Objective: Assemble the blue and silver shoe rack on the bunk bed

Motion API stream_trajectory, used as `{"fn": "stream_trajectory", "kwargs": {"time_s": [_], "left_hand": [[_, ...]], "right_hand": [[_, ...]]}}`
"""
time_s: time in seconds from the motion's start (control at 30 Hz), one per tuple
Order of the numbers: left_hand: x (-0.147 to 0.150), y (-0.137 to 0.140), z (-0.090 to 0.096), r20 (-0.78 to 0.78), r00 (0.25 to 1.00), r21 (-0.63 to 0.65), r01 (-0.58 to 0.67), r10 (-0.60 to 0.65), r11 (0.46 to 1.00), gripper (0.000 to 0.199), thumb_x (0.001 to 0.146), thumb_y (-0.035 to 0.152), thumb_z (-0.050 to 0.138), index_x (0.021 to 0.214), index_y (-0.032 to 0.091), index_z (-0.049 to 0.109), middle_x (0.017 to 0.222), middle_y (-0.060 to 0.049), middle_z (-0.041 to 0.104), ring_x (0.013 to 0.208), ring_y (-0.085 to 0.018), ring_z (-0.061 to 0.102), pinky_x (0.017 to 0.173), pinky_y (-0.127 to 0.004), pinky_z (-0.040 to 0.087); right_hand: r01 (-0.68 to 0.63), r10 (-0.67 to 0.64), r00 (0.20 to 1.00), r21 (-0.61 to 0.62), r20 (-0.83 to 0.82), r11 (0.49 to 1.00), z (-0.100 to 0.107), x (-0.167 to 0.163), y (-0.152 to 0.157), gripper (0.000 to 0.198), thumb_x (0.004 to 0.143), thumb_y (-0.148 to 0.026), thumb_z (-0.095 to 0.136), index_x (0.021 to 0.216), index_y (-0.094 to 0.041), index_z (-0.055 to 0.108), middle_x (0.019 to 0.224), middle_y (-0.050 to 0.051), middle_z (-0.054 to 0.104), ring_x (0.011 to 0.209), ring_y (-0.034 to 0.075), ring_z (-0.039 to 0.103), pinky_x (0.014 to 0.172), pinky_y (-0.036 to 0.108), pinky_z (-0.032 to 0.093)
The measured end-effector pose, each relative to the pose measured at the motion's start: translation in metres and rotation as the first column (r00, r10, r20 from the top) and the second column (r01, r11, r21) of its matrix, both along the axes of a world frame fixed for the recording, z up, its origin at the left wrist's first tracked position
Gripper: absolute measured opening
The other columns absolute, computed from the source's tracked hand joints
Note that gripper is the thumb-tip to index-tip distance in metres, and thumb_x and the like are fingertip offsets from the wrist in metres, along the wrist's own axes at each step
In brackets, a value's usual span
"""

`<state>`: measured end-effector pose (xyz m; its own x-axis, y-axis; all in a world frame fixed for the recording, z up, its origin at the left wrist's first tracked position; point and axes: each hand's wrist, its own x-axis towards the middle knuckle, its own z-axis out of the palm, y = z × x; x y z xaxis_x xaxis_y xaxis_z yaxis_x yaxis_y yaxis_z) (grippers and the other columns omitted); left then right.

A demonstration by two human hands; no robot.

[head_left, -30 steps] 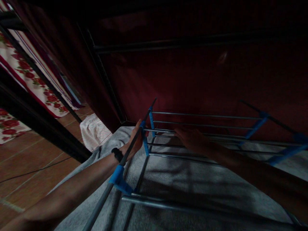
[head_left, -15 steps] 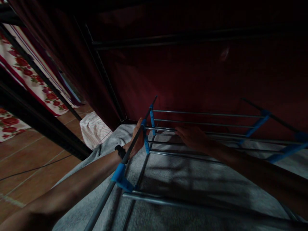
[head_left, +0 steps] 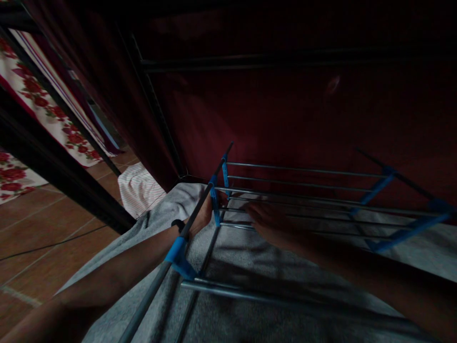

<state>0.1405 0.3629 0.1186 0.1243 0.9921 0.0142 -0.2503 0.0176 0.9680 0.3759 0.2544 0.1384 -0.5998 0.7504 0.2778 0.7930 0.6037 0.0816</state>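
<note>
this looks like a home: a grey fleece blanket [head_left: 167, 202], rose-print fabric [head_left: 75, 138], a maroon curtain [head_left: 107, 95] and terracotta floor tiles [head_left: 50, 278] suggest domestic quarters.

Grey metal-tube rack [head_left: 307, 196]: resting on the crumpled grey fleece blanket [head_left: 164, 214], partly in view.
Blue plastic connectors [head_left: 410, 230]: joining tubes toward both sides of the blanket.
Thin shiny crossbars [head_left: 303, 169]: side by side, spanning the blanket's far part.
Thick front bar [head_left: 228, 291]: across the blanket's near part.
</note>
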Motion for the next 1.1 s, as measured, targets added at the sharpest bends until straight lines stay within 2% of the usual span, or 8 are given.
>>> {"fn": "stream_trajectory", "kwargs": {"time_s": [0.07, 0.17, 0.27, 0.37, 0.5, 0.6, 0.73, 1.1], "left_hand": [[0.000, 0.001, -0.012, -0.063, 0.997, 0.028, 0.040, -0.038, 0.999, 0.043, 0.079, 0.055, 0.054, 0.063, 0.017, 0.062, 0.060, -0.008, 0.065, 0.057, -0.019, 0.059, 0.058, -0.030, 0.048], [-0.001, 0.007, -0.022, -0.127, 0.989, 0.047, 0.087, -0.081, 0.995, 0.049, 0.079, 0.058, 0.047, 0.061, 0.015, 0.064, 0.061, -0.010, 0.066, 0.059, -0.020, 0.059, 0.060, -0.030, 0.048], [-0.003, 0.010, -0.025, -0.150, 0.979, 0.012, 0.140, -0.136, 0.990, 0.054, 0.080, 0.060, 0.044, 0.060, 0.015, 0.065, 0.062, -0.011, 0.066, 0.059, -0.019, 0.058, 0.058, -0.029, 0.046], [-0.003, 0.011, -0.027, -0.134, 0.978, -0.023, 0.157, -0.159, 0.987, 0.061, 0.080, 0.066, 0.041, 0.057, 0.015, 0.064, 0.060, -0.010, 0.063, 0.052, -0.016, 0.050, 0.048, -0.027, 0.037], [0.000, 0.012, -0.030, -0.100, 0.986, -0.013, 0.132, -0.133, 0.991, 0.057, 0.080, 0.063, 0.043, 0.057, 0.015, 0.063, 0.057, -0.008, 0.060, 0.048, -0.013, 0.045, 0.044, -0.025, 0.030], [0.000, 0.013, -0.032, -0.083, 0.988, -0.017, 0.127, -0.128, 0.992, 0.053, 0.078, 0.061, 0.045, 0.056, 0.015, 0.062, 0.055, -0.007, 0.058, 0.045, -0.012, 0.041, 0.043, -0.025, 0.029], [0.000, 0.013, -0.032, -0.084, 0.987, 0.012, 0.137, -0.135, 0.991, 0.052, 0.078, 0.060, 0.047, 0.055, 0.015, 0.061, 0.053, -0.007, 0.056, 0.044, -0.011, 0.040, 0.042, -0.025, 0.027], [0.001, 0.016, -0.037, 0.007, 0.995, -0.008, 0.098, -0.098, 0.995, 0.050, 0.080, 0.060, 0.052, 0.055, 0.017, 0.055, 0.049, -0.004, 0.053, 0.041, -0.010, 0.039, 0.039, -0.024, 0.026]], "right_hand": [[0.087, -0.090, 0.995, -0.088, -0.039, 0.992, -0.014, -0.001, 0.012, 0.037, 0.098, -0.020, 0.048, 0.134, -0.013, 0.056, 0.137, 0.017, 0.058, 0.121, 0.028, 0.057, 0.101, 0.041, 0.048], [0.113, -0.133, 0.986, -0.189, -0.098, 0.975, -0.024, 0.000, 0.028, 0.033, 0.102, -0.020, 0.041, 0.129, -0.013, 0.058, 0.129, 0.014, 0.063, 0.118, 0.024, 0.060, 0.099, 0.038, 0.048], [0.115, -0.145, 0.980, -0.209, -0.137, 0.971, -0.029, 0.001, 0.034, 0.033, 0.102, -0.019, 0.039, 0.129, -0.015, 0.057, 0.126, 0.013, 0.064, 0.118, 0.022, 0.060, 0.100, 0.037, 0.047], [0.124, -0.146, 0.984, -0.201, -0.100, 0.972, -0.030, 0.002, 0.034, 0.033, 0.102, -0.020, 0.041, 0.131, -0.015, 0.056, 0.127, 0.015, 0.064, 0.118, 0.023, 0.061, 0.098, 0.037, 0.048], [0.163, -0.178, 0.982, -0.199, -0.058, 0.966, -0.023, -0.001, 0.032, 0.034, 0.104, -0.029, 0.038, 0.129, -0.017, 0.058, 0.129, 0.013, 0.064, 0.117, 0.025, 0.062, 0.092, 0.037, 0.050], [0.176, -0.204, 0.975, -0.261, -0.087, 0.949, -0.015, -0.004, 0.032, 0.035, 0.105, -0.035, 0.038, 0.131, -0.023, 0.057, 0.133, 0.008, 0.064, 0.120, 0.023, 0.062, 0.093, 0.036, 0.050], [0.179, -0.224, 0.968, -0.313, -0.114, 0.933, -0.007, -0.006, 0.032, 0.035, 0.105, -0.036, 0.038, 0.134, -0.027, 0.056, 0.133, 0.004, 0.065, 0.119, 0.022, 0.062, 0.093, 0.036, 0.050], [0.248, -0.286, 0.956, -0.356, -0.057, 0.901, 0.007, -0.006, 0.033, 0.036, 0.104, -0.039, 0.035, 0.126, -0.029, 0.062, 0.128, 0.003, 0.069, 0.109, 0.025, 0.067, 0.084, 0.038, 0.051]]}}
